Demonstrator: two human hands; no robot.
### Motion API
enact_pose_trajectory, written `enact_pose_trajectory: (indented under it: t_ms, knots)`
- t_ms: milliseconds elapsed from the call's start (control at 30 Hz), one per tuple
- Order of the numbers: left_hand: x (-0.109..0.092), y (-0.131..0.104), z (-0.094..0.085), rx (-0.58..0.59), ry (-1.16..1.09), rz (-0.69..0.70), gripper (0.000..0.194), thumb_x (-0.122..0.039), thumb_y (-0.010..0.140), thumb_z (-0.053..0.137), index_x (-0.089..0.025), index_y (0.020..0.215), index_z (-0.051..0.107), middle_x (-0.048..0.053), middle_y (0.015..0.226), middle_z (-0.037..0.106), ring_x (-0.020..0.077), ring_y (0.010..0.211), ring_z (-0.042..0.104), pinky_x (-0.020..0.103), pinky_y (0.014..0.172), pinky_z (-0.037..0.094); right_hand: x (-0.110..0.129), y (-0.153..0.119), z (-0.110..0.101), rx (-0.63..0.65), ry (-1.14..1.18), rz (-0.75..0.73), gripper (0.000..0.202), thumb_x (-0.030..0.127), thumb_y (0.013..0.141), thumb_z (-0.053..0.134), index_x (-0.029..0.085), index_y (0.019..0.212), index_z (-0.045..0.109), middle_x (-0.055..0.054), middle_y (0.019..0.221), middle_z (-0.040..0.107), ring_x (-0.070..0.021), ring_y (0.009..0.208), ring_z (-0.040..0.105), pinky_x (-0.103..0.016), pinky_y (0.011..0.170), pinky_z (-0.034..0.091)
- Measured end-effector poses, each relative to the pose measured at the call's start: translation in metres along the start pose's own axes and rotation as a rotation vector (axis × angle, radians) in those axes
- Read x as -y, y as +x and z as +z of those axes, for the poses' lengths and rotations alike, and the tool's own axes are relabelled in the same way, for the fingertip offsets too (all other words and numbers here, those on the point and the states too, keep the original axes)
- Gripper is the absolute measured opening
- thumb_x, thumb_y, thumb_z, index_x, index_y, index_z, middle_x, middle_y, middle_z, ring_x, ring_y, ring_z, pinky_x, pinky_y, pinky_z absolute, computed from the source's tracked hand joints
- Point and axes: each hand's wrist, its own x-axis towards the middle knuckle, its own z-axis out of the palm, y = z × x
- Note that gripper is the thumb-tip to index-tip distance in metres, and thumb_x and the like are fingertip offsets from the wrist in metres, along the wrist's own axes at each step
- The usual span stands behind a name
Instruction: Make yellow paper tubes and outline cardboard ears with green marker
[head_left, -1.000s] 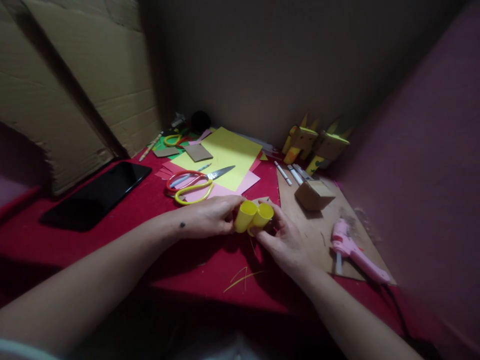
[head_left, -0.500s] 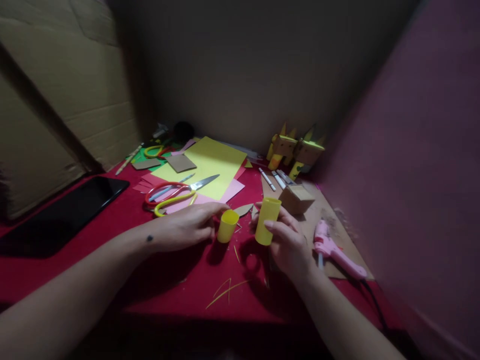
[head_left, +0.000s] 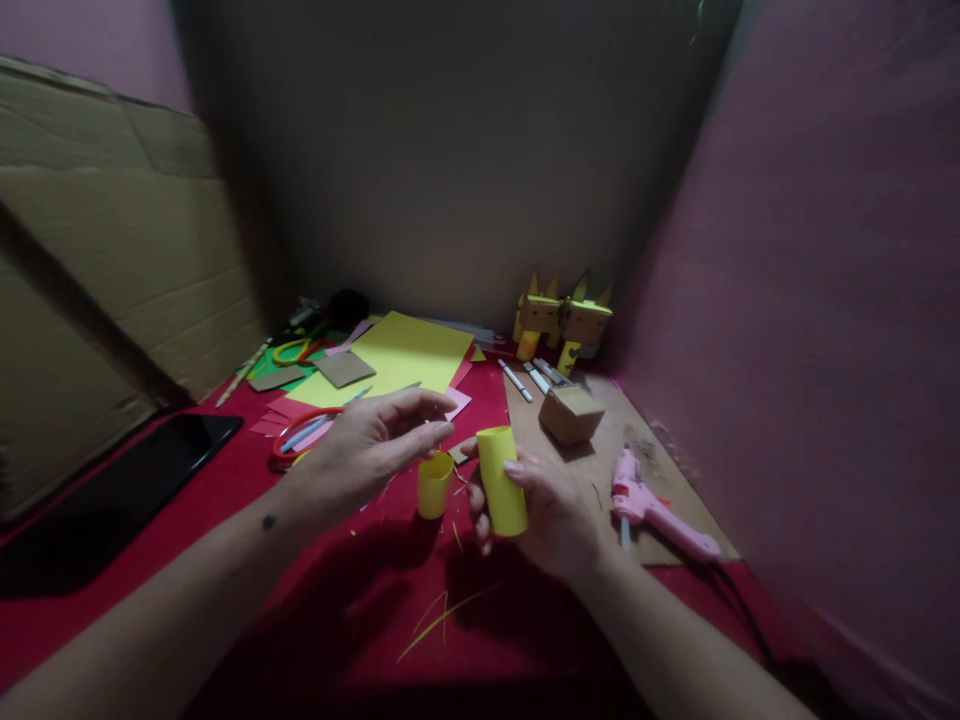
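Note:
My right hand is wrapped around a tall yellow paper tube, which leans slightly to the left. A shorter yellow paper tube stands upright on the red cloth. Just above and left of it my left hand hovers, fingers apart and holding nothing. Partly covered by that hand are scissors with red and yellow handles. Thin yellow paper strips lie in front of the tubes.
A pink glue gun lies on a cardboard sheet with a small cardboard box and markers. Two cardboard figures stand behind. Yellow paper lies at the back, and a black tablet at left.
My left hand has lifted off the short tube and risen above it. My right hand has brought the tall tube closer to the middle. The camera view has shifted too.

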Motion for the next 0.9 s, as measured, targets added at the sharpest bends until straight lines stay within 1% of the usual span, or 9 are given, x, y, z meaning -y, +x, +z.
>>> enact_pose_trajectory:
  t_ms: [100,200,333,500,567,667,700,800,900]
  knots:
    - [-0.011,0.0,0.012,0.082,-0.014,-0.002,0.038,-0.047,0.079,0.071,-0.018,0.103,0.067,0.002,0.079,0.067,0.0148,0.067,0.06,0.025,0.055,0.048,-0.001,-0.005,-0.001,0.006,-0.061,-0.052,0.033,0.048,0.084,0.064,0.022,0.103,0.06,0.001,0.071,0.061,-0.0128,0.054,0.054,-0.024,0.05,0.045]
    - [-0.018,-0.004,0.021,0.151,-0.016,-0.018,0.038,-0.048,0.078,0.071,-0.017,0.1,0.067,0.001,0.072,0.066,0.0159,0.062,0.062,0.026,0.054,0.05,0.0,-0.01,-0.003,0.019,-0.145,-0.114,0.027,0.046,0.087,0.068,0.022,0.1,0.064,-0.001,0.083,0.063,-0.013,0.067,0.056,-0.023,0.058,0.044]
    - [-0.024,-0.01,0.022,0.182,0.036,-0.018,0.027,-0.042,0.081,0.069,-0.018,0.095,0.068,0.002,0.073,0.07,0.0173,0.063,0.066,0.027,0.056,0.051,0.004,-0.012,-0.004,0.047,-0.229,-0.159,0.023,0.043,0.088,0.07,0.02,0.094,0.067,-0.001,0.085,0.062,-0.0141,0.078,0.055,-0.025,0.068,0.042]
    - [-0.027,-0.013,0.019,0.205,0.072,-0.02,0.025,-0.042,0.086,0.062,-0.019,0.095,0.067,0.001,0.07,0.07,0.0171,0.062,0.066,0.027,0.057,0.053,0.004,-0.008,-0.004,0.028,-0.243,-0.193,0.025,0.041,0.084,0.075,0.019,0.091,0.067,0.0,0.085,0.06,-0.0151,0.08,0.057,-0.028,0.074,0.044]
    - [-0.023,-0.015,0.015,0.177,0.113,0.018,0.033,-0.044,0.082,0.068,-0.021,0.104,0.066,0.001,0.079,0.07,0.0178,0.068,0.065,0.029,0.062,0.053,0.002,-0.007,-0.004,0.024,-0.219,-0.208,0.025,0.04,0.083,0.075,0.02,0.096,0.068,0.0,0.087,0.063,-0.0147,0.081,0.058,-0.028,0.075,0.045]
    - [-0.004,-0.018,0.008,0.107,0.202,0.078,0.073,-0.044,0.064,0.085,-0.027,0.13,0.056,0.005,0.111,0.067,0.0251,0.096,0.063,0.036,0.081,0.053,-0.001,-0.005,-0.004,0.023,-0.16,-0.221,0.025,0.038,0.084,0.074,0.021,0.101,0.069,-0.001,0.09,0.068,-0.0146,0.082,0.062,-0.028,0.077,0.047]
    - [0.005,-0.018,0.006,0.086,0.234,0.087,0.08,-0.043,0.061,0.086,-0.027,0.133,0.053,0.007,0.117,0.065,0.028,0.103,0.06,0.04,0.087,0.052,-0.002,-0.004,-0.004,0.023,-0.14,-0.221,0.024,0.038,0.085,0.073,0.02,0.1,0.069,-0.001,0.09,0.069,-0.0149,0.083,0.063,-0.028,0.078,0.047]
    - [0.03,-0.013,0.004,-0.007,0.305,0.103,0.07,-0.046,0.066,0.081,-0.024,0.128,0.055,0.011,0.124,0.06,0.0316,0.108,0.055,0.047,0.091,0.049,-0.004,-0.002,-0.004,0.018,-0.09,-0.214,0.021,0.036,0.086,0.072,0.019,0.098,0.069,-0.003,0.088,0.072,-0.0156,0.081,0.065,-0.03,0.078,0.048]
    - [0.045,-0.004,0.005,-0.038,0.319,0.132,0.057,-0.041,0.074,0.072,-0.023,0.126,0.057,0.01,0.123,0.06,0.0294,0.106,0.056,0.043,0.087,0.05,-0.004,0.0,-0.005,0.001,-0.035,-0.207,0.022,0.035,0.085,0.07,0.019,0.1,0.068,-0.004,0.087,0.073,-0.016,0.079,0.065,-0.03,0.078,0.049]
